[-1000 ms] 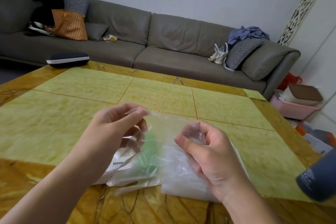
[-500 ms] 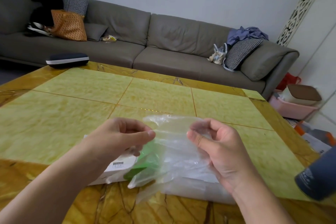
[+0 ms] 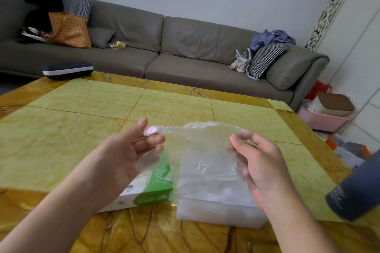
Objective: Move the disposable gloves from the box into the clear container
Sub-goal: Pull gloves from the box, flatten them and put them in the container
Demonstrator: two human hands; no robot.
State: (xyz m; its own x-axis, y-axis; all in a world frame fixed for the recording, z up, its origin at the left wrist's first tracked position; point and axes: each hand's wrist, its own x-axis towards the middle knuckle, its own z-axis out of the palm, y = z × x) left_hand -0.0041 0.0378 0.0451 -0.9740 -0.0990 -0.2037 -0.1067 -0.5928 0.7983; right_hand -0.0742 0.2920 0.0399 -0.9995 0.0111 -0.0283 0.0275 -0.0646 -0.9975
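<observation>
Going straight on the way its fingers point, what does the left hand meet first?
The clear glove, whose edge the left hand pinches; the right hand holds its other end. Beyond lies table, depth unclear.

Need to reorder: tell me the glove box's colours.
The box is white with a green end bearing a white glove outline; head view shows it.

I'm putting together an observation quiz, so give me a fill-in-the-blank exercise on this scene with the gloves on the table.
1. The glove box is white and ____.
2. The clear container sits on the box's ____ side.
3. The left hand and the right hand hold up a clear disposable ____ between them.
4. Behind the table stands a grey ____.

Missing words: green; right; glove; sofa.
</observation>
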